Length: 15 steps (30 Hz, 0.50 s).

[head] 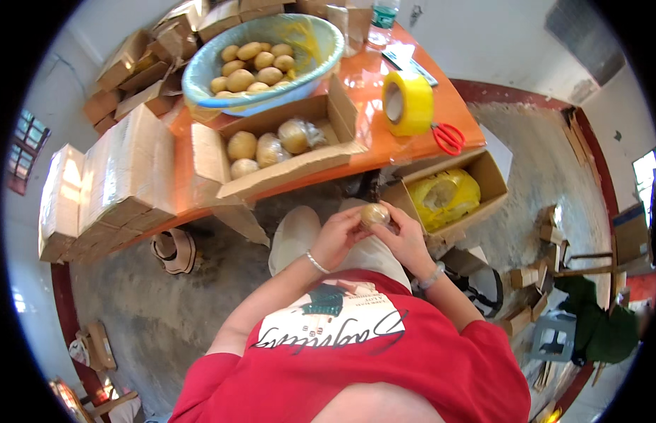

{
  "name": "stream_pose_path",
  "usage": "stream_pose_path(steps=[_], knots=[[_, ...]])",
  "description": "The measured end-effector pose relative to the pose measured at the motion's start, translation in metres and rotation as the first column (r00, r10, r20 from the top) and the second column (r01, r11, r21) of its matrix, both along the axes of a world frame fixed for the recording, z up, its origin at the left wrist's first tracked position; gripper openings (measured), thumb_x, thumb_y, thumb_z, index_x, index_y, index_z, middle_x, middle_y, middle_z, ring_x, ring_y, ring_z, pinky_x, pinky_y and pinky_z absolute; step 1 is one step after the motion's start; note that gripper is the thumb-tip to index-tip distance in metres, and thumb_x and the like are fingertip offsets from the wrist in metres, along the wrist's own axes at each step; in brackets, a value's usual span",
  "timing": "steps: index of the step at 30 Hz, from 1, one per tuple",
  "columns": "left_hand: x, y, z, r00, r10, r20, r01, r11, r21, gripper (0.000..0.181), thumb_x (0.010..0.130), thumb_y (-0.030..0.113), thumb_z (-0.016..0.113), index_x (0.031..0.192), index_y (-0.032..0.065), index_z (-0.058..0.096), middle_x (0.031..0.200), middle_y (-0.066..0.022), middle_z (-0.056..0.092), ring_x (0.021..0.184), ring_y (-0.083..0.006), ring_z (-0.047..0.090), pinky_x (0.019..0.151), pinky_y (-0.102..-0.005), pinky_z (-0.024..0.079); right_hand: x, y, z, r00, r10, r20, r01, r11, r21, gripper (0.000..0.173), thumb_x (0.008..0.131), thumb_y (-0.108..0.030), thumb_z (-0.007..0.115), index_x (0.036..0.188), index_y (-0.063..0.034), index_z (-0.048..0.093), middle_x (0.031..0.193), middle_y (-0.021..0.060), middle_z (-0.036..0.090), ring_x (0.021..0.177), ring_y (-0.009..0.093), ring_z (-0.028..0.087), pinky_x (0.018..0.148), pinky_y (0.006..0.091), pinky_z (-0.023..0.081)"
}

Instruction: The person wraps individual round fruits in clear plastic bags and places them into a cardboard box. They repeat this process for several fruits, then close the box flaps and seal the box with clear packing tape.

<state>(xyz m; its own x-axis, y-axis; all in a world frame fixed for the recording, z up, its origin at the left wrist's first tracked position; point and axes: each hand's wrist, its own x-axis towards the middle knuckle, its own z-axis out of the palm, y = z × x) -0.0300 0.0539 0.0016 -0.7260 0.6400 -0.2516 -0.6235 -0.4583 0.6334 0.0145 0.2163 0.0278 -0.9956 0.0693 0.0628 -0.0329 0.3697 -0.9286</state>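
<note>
My left hand [339,231] and my right hand [404,235] meet above my lap. Between them they hold one round tan fruit [375,215], partly covered by clear plastic film. My fingers hide some of it. Just beyond, at the table's front edge, sits an open cardboard box [275,181]. Inside it lie several similar fruits, some bare like the left one [242,145] and others in clear film, such as the wrapped fruit [293,136]. Behind the box, a blue basin [195,84] lined with plastic holds several bare fruits [240,80].
On the orange table [455,113] stand a large yellow tape roll [407,103], red-handled scissors [448,138] and a water bottle [383,21]. Taped cartons [127,164] line its left end. Right of my knees, an open carton [460,217] holds a yellow plastic bag [445,198]. A grey stool [553,336] stands at right.
</note>
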Motion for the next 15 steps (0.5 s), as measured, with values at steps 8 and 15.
stream_pose_path(steps=[8,15], knots=[[-0.004,-0.002,0.023,0.999,-0.032,-0.026,0.023,0.953,-0.302,0.035,0.095,0.014,0.045,0.127,0.0000,0.049,0.121,-0.0098,0.056,0.111,-0.0176,0.055,0.092,-0.0304,0.048,-0.007,0.002,-0.009,0.991,0.061,0.120,-0.044,0.989,-0.142,0.045,0.076,-0.021,0.072,0.113,0.0016,0.059,0.090,0.0109,0.066,0.082,0.014,0.062,0.076,0.0280,0.049],[-0.009,-0.008,0.026,0.960,-0.116,-0.253,0.018,0.933,-0.359,0.036,0.092,0.014,0.052,0.125,-0.0003,0.049,0.116,-0.0074,0.056,0.105,-0.0138,0.056,0.090,-0.0281,0.049,-0.011,-0.001,0.005,0.981,0.129,0.147,-0.093,0.969,-0.230,0.043,0.075,-0.017,0.074,0.111,0.0015,0.061,0.090,0.0052,0.065,0.082,0.008,0.058,0.073,0.0235,0.047]])
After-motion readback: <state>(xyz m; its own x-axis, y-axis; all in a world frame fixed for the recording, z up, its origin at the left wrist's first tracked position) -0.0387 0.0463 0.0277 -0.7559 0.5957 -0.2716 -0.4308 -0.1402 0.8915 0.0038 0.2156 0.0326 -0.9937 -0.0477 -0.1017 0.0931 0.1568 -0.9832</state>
